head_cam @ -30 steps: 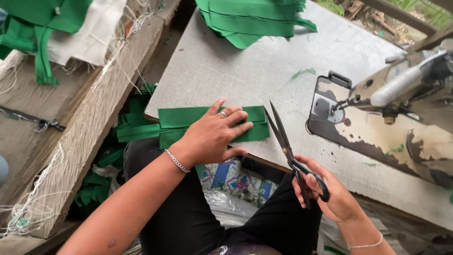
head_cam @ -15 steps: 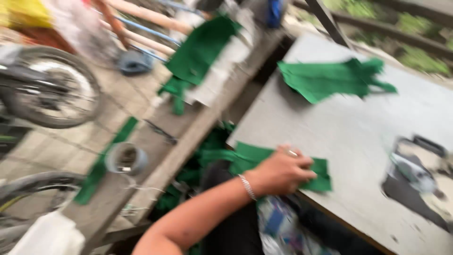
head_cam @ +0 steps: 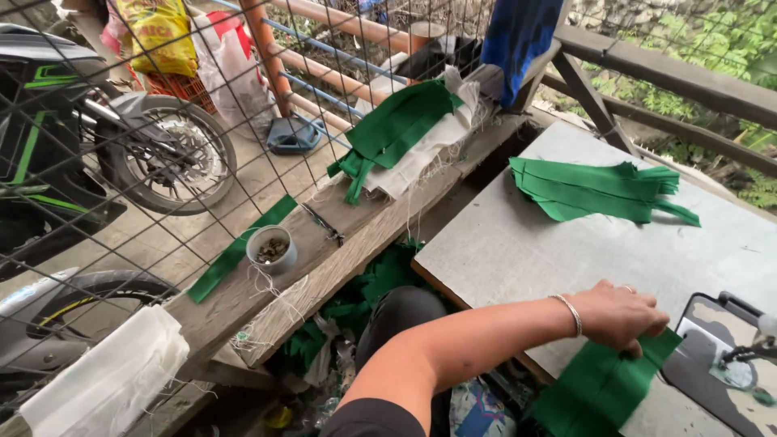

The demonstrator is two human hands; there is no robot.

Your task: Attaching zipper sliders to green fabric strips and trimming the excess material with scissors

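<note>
At far left, beyond the wire mesh (head_cam: 121, 162), motorcycle wheels stand. On the grey table (head_cam: 518, 243), left hand (head_cam: 619, 316) lies flat, fingers spread, pinning the green fabric piece (head_cam: 603, 384) at the near edge. Judgement: keep pressure even, cloth smooth. Right hand unseen.

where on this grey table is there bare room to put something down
Bare grey table lies between the green stack at the back and the left hand on the green piece in front. The front right corner by the sewing machine is crowded.
</note>
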